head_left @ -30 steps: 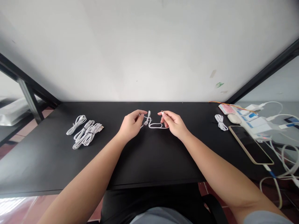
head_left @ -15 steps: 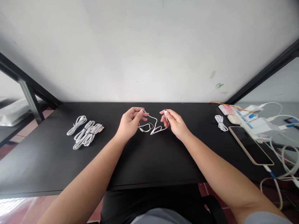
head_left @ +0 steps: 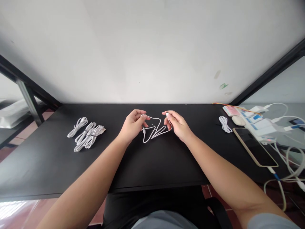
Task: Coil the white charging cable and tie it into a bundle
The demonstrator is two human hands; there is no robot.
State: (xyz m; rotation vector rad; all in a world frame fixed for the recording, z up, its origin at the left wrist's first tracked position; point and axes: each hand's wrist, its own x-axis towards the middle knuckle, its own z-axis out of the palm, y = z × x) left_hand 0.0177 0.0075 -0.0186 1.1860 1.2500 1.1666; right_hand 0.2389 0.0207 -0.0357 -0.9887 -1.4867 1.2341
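A loose white USB cable (head_left: 154, 133) runs between my two hands above the black table (head_left: 152, 165). My left hand (head_left: 134, 124) pinches a stretch of it between thumb and forefinger. Between thumb and fingers of my right hand (head_left: 175, 122) is the cable's plug end, pointing up and away. Slack loops hang between the hands, and the other small connector (head_left: 144, 130) dangles beside my left fingers. Off to the left lie several coiled white cables (head_left: 89, 136), tied in bundles with dark ties.
At the right, one tied white cable (head_left: 225, 124) lies near a phone (head_left: 256, 147) with a cord plugged into it. A power strip (head_left: 250, 122) with white chargers and tangled cords fills the right edge. A pale wall (head_left: 152, 57) stands behind the table.
The slack between my hands has shifted; its lower loop now hangs lower and rounder, with the small connector turned upward. Both hands keep their pinch and have barely moved.
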